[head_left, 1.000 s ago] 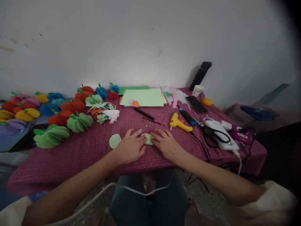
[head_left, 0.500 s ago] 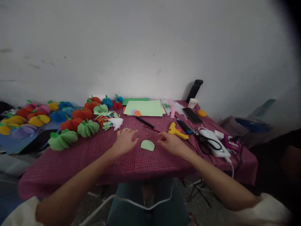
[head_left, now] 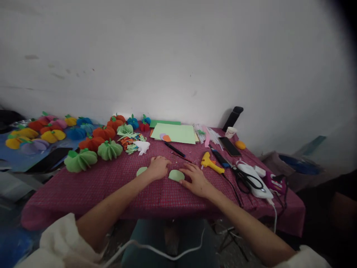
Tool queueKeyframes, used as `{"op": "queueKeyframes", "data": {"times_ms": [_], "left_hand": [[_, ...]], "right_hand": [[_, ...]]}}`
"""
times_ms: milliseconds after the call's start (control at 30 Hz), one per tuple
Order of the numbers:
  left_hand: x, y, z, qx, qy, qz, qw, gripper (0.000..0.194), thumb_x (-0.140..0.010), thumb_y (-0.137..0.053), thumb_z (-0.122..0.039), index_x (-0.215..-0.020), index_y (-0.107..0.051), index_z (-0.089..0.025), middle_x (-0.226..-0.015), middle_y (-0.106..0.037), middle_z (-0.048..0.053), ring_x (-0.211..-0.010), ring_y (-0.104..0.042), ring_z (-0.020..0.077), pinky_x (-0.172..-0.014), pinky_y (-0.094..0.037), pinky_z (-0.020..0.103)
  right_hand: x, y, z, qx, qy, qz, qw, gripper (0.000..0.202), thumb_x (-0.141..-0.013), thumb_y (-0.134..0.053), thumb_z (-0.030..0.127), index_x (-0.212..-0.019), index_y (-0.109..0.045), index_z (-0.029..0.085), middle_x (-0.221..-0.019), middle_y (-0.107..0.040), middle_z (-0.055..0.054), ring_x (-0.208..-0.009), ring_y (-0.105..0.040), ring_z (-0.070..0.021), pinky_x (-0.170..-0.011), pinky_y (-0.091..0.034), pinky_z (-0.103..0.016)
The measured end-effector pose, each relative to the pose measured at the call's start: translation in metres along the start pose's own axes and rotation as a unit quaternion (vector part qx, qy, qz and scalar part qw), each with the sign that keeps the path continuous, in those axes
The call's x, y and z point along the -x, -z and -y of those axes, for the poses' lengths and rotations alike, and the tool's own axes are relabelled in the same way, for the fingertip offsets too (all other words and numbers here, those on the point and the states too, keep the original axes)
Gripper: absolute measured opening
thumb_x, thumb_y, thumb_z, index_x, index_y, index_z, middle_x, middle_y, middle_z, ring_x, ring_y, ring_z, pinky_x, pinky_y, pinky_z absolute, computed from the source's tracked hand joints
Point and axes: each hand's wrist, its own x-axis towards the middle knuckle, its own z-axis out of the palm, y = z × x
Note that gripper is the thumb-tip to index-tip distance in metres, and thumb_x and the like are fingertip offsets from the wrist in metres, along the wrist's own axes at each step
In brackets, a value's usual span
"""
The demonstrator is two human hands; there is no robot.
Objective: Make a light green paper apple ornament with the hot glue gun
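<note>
A pale green paper piece (head_left: pixel 176 175) with a rounded edge lies on the table between my hands. My right hand (head_left: pixel 196 181) is open, its fingers spread on the cloth, thumb and fingertips at the right edge of that piece. Just left of the piece, my left hand (head_left: pixel 158 167) rests low over the cloth with its fingers loosely bent; I see nothing held in it. A second pale green paper piece (head_left: pixel 141 171) lies on the left, partly hidden behind my left wrist.
Folded paper pumpkins (head_left: pixel 110 149) crowd the left, beside paper scraps (head_left: pixel 131 143). Green sheets (head_left: pixel 174 133) and a black pen (head_left: pixel 175 149) lie behind my hands. On the right are a yellow glue gun (head_left: pixel 212 163), a utility knife (head_left: pixel 219 156), scissors (head_left: pixel 245 178), a phone (head_left: pixel 230 146) and a white power bank (head_left: pixel 255 181).
My right hand has come down and spread beside the green piece. My left hand has shifted right, and a second green piece now shows left of it. The view has tilted slightly.
</note>
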Motion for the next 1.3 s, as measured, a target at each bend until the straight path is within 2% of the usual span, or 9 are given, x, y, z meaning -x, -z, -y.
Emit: {"op": "queueKeyframes", "data": {"times_ms": [200, 300, 433, 600, 667, 767, 1000, 1133, 1300], "left_hand": [[-0.001, -0.004, -0.003, 0.014, -0.012, -0.002, 1.000, 0.029, -0.079, -0.044, -0.028, -0.098, -0.066, -0.026, -0.103, -0.065, 0.007, -0.104, -0.051, 0.0262, -0.087, -0.036, 0.045], [0.001, -0.006, -0.004, 0.027, -0.030, 0.004, 0.999, 0.032, -0.076, -0.050, -0.040, -0.102, -0.064, -0.028, -0.104, -0.062, 0.006, -0.104, -0.050, 0.0271, -0.086, -0.036, 0.045], [0.000, -0.010, -0.002, 0.043, -0.043, 0.014, 0.998, 0.039, -0.071, -0.057, -0.049, -0.102, -0.063, -0.027, -0.102, -0.060, 0.007, -0.103, -0.049, 0.0280, -0.085, -0.036, 0.045], [-0.002, -0.014, 0.001, 0.056, -0.052, 0.021, 0.997, 0.043, -0.067, -0.062, -0.050, -0.103, -0.061, -0.027, -0.103, -0.057, 0.007, -0.103, -0.047, 0.0281, -0.085, -0.035, 0.044], [-0.002, -0.015, 0.002, 0.061, -0.052, 0.024, 0.996, 0.044, -0.067, -0.063, -0.050, -0.104, -0.060, -0.027, -0.103, -0.056, 0.007, -0.103, -0.046, 0.0279, -0.085, -0.035, 0.044], [-0.002, -0.015, 0.003, 0.069, -0.054, 0.028, 0.996, 0.043, -0.067, -0.064, -0.050, -0.103, -0.060, -0.027, -0.104, -0.056, 0.006, -0.103, -0.046, 0.0274, -0.084, -0.035, 0.043], [-0.003, -0.015, 0.003, 0.074, -0.056, 0.036, 0.995, 0.040, -0.066, -0.065, -0.048, -0.098, -0.059, -0.027, -0.103, -0.055, 0.005, -0.103, -0.045, 0.0268, -0.082, -0.035, 0.042], [-0.004, -0.014, 0.002, 0.080, -0.052, 0.036, 0.995, 0.034, -0.065, -0.065, -0.046, -0.092, -0.059, -0.025, -0.099, -0.056, 0.004, -0.101, -0.046, 0.0269, -0.080, -0.035, 0.041], [0.001, -0.009, -0.002, 0.099, -0.047, 0.030, 0.993, 0.031, -0.066, -0.064, -0.041, -0.089, -0.054, -0.023, -0.094, -0.057, 0.004, -0.097, -0.048, 0.0258, -0.079, -0.035, 0.039]], "right_hand": [[-0.010, 0.000, -0.009, -0.164, -0.084, -0.025, 0.982, 0.040, -0.075, -0.060, 0.026, -0.115, -0.058, 0.017, -0.115, -0.062, -0.012, -0.110, -0.053, -0.0250, -0.098, -0.034, -0.049], [-0.015, 0.003, -0.011, -0.236, -0.097, 0.016, 0.967, 0.040, -0.077, -0.054, 0.020, -0.117, -0.056, 0.018, -0.112, -0.065, -0.009, -0.103, -0.059, -0.0216, -0.091, -0.043, -0.042], [-0.018, 0.014, -0.011, -0.370, -0.120, 0.065, 0.919, 0.040, -0.079, -0.046, 0.018, -0.117, -0.057, 0.016, -0.124, -0.058, -0.011, -0.100, -0.061, -0.0194, -0.080, -0.048, -0.034], [-0.020, 0.025, -0.008, -0.515, -0.186, 0.085, 0.832, 0.037, -0.075, -0.054, 0.022, -0.111, -0.061, 0.017, -0.127, -0.056, -0.011, -0.098, -0.060, -0.0180, -0.080, -0.047, -0.031], [-0.021, 0.025, -0.008, -0.521, -0.197, 0.084, 0.826, 0.034, -0.076, -0.056, 0.024, -0.109, -0.062, 0.017, -0.126, -0.056, -0.011, -0.098, -0.059, -0.0181, -0.081, -0.047, -0.032], [-0.024, 0.019, -0.010, -0.483, -0.199, 0.076, 0.849, 0.030, -0.076, -0.058, 0.027, -0.104, -0.063, 0.018, -0.120, -0.060, -0.009, -0.098, -0.060, -0.0185, -0.083, -0.046, -0.033], [-0.028, -0.003, -0.016, -0.236, -0.109, 0.090, 0.961, 0.046, -0.070, -0.061, 0.018, -0.116, -0.055, 0.019, -0.112, -0.064, -0.008, -0.097, -0.061, -0.0198, -0.087, -0.046, -0.039], [-0.030, -0.008, -0.014, -0.149, -0.091, 0.090, 0.980, 0.056, -0.067, -0.065, 0.017, -0.121, -0.052, 0.017, -0.105, -0.066, -0.009, -0.091, -0.062, -0.0207, -0.083, -0.047, -0.039], [-0.034, -0.008, -0.011, -0.161, -0.067, 0.106, 0.979, 0.064, -0.065, -0.067, 0.016, -0.126, -0.048, 0.018, -0.110, -0.064, -0.009, -0.093, -0.061, -0.0210, -0.083, -0.048, -0.037]]}}
